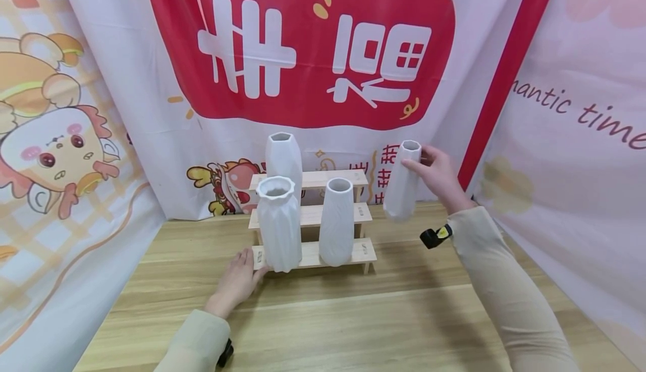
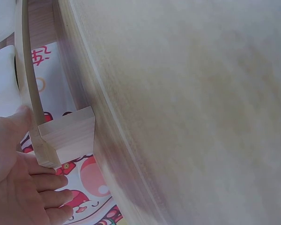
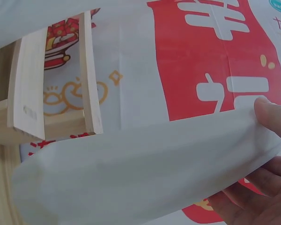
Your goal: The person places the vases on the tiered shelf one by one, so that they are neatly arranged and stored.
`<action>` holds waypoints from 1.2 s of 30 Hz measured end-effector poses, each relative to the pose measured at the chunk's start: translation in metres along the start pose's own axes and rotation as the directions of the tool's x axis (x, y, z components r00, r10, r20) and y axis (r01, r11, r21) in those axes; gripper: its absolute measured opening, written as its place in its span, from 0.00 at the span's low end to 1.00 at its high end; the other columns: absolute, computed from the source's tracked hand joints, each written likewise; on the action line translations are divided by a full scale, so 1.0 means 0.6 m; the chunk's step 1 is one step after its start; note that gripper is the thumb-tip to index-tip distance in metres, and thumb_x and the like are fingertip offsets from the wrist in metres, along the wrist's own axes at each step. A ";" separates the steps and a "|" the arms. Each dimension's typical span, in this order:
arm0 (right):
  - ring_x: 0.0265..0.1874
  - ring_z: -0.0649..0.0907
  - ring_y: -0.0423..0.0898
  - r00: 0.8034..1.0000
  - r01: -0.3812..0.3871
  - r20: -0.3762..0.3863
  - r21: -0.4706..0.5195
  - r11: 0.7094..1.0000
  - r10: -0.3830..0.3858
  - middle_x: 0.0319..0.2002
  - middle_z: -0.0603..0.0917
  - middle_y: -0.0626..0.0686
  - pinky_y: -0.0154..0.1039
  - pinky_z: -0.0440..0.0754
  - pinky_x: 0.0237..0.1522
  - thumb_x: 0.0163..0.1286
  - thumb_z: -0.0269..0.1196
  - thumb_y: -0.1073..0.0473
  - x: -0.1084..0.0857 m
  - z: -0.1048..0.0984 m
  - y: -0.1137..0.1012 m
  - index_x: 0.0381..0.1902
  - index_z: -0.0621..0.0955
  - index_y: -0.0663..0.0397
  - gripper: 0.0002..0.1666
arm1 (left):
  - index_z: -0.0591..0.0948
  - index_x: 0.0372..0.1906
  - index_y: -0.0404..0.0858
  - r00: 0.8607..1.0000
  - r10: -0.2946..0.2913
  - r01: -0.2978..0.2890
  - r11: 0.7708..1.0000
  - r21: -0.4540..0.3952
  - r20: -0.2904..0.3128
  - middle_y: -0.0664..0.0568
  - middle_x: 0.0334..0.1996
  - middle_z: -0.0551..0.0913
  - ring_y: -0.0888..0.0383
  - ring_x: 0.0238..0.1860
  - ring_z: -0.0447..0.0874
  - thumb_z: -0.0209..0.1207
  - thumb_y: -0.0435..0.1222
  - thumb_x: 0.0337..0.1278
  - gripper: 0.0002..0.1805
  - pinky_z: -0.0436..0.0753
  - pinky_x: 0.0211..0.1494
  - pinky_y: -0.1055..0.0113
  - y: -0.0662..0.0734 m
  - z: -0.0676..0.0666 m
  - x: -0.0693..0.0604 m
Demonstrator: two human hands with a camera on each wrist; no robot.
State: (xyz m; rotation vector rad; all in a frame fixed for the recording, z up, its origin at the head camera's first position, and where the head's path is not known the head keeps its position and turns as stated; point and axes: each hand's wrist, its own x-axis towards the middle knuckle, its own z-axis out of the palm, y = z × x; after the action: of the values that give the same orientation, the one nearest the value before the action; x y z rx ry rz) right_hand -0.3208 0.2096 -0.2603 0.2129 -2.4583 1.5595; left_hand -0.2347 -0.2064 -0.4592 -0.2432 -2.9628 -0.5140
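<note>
My right hand (image 1: 438, 171) grips a white vase (image 1: 402, 184) near its faceted mouth. The vase hangs tilted in the air, right of a three-tier wooden stand (image 1: 362, 250). In the right wrist view, the thumb (image 3: 274, 117) lies on one side of the vase and the fingers on the other. My left hand (image 1: 236, 282) holds the left end of the bottom shelf, its thumb along the plank (image 2: 30, 89) and its other fingers past the end. On the stand are a pleated vase (image 1: 279, 226) and a smooth tapered vase (image 1: 337, 223) in front, and a faceted vase (image 1: 284, 156) behind.
A wood-grain table (image 1: 323, 327) lies under the stand. White printed cloth with a red panel (image 1: 313, 46) hangs close behind, and more printed cloth (image 1: 55, 153) closes off the left and right sides.
</note>
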 end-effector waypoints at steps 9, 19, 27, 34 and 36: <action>0.51 0.75 0.53 0.999 0.039 0.005 -0.019 0.999 -0.039 0.55 0.74 0.57 0.54 0.73 0.52 0.58 0.65 0.45 0.008 0.023 -0.016 0.62 0.69 0.54 0.37 | 0.55 0.62 0.15 1.000 0.002 -0.002 1.000 0.006 0.002 0.21 0.61 0.56 0.30 0.62 0.55 0.48 0.45 0.66 0.37 0.55 0.65 0.44 -0.001 0.000 0.000; 0.50 0.75 0.52 0.998 0.067 0.012 -0.010 0.998 -0.067 0.55 0.74 0.54 0.53 0.73 0.53 0.57 0.66 0.43 0.018 0.041 -0.027 0.62 0.70 0.52 0.38 | 0.55 0.62 0.15 1.000 0.001 -0.001 1.000 0.002 0.003 0.21 0.61 0.56 0.30 0.62 0.55 0.49 0.45 0.66 0.37 0.55 0.65 0.44 0.001 -0.001 0.002; 0.48 0.76 0.51 0.996 0.081 0.022 0.002 0.997 -0.081 0.54 0.76 0.54 0.53 0.75 0.51 0.57 0.66 0.44 0.022 0.057 -0.036 0.61 0.71 0.52 0.37 | 0.56 0.62 0.15 1.000 -0.001 0.001 1.000 0.000 0.000 0.22 0.60 0.57 0.30 0.62 0.55 0.50 0.44 0.66 0.37 0.56 0.65 0.44 0.000 -0.001 0.002; 0.47 0.76 0.50 0.995 0.093 0.043 0.025 0.995 -0.094 0.53 0.76 0.52 0.50 0.76 0.50 0.56 0.66 0.43 0.019 0.072 -0.042 0.62 0.70 0.50 0.37 | 0.55 0.62 0.15 1.000 -0.007 0.007 1.000 0.003 0.013 0.22 0.61 0.57 0.30 0.62 0.55 0.49 0.44 0.66 0.37 0.55 0.65 0.44 0.001 -0.003 0.002; 0.47 0.77 0.49 0.994 0.099 0.048 0.032 0.995 -0.100 0.53 0.76 0.51 0.49 0.76 0.50 0.56 0.66 0.43 0.019 0.076 -0.043 0.62 0.70 0.49 0.37 | 0.55 0.62 0.15 1.000 -0.007 0.007 1.000 0.001 0.015 0.22 0.61 0.56 0.30 0.62 0.55 0.49 0.44 0.66 0.37 0.55 0.65 0.44 0.001 -0.003 0.002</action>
State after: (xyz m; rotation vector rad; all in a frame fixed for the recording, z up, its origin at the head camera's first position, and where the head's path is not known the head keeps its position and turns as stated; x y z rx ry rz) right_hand -0.3304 0.1574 -0.2536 0.3775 -2.4224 1.5676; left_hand -0.2355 -0.2066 -0.4572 -0.2383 -2.9790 -0.5142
